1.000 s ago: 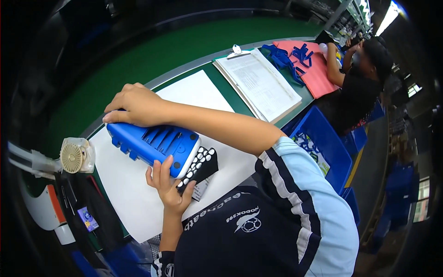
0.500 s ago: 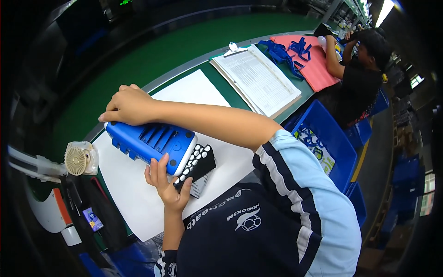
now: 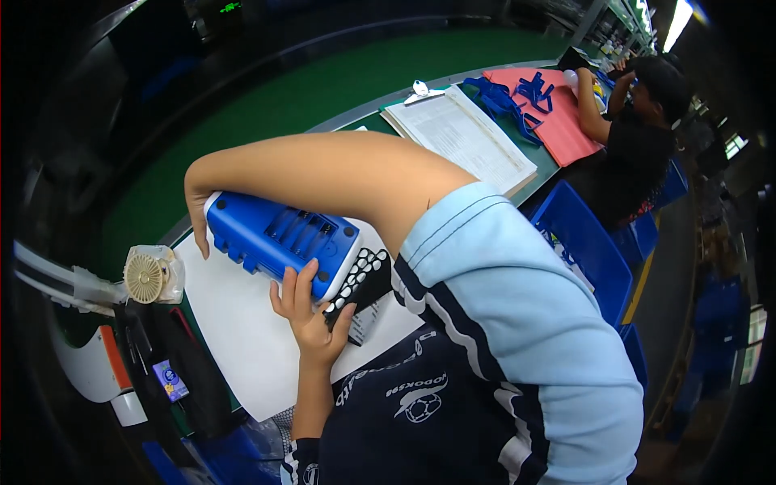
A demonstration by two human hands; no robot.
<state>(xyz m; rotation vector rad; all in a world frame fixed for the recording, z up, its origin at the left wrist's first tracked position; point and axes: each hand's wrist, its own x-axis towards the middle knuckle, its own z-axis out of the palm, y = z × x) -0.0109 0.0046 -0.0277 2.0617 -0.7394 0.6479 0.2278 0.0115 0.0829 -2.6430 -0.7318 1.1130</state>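
Observation:
A blue plastic housing (image 3: 271, 234) with white trim lies underside up, showing an open slotted compartment and dark round pads at its corners. My right hand (image 3: 199, 214) reaches across from the right, wrist sharply bent, and wraps the housing's left end. One finger points straight down there; the others are hidden. My left hand (image 3: 317, 319) rests its fingertips on the housing's near edge. Between its thumb and fingers sits the end of a black strip with white round dots (image 3: 360, 279). A grey printed piece (image 3: 365, 323) shows under the strip.
White paper (image 3: 234, 339) covers the table under the housing. A small fan (image 3: 145, 279) stands left. Farther off are a clipboard (image 3: 461, 129), blue straps (image 3: 497, 101) on a pink sheet (image 3: 566, 129), and a blue bin (image 3: 590, 250) at right. A co-worker (image 3: 647, 137) sits at far right.
My right wrist has bent and rotated, so its fingers now point down by the housing's left end. A corner pad there has come into sight. My left hand keeps its place.

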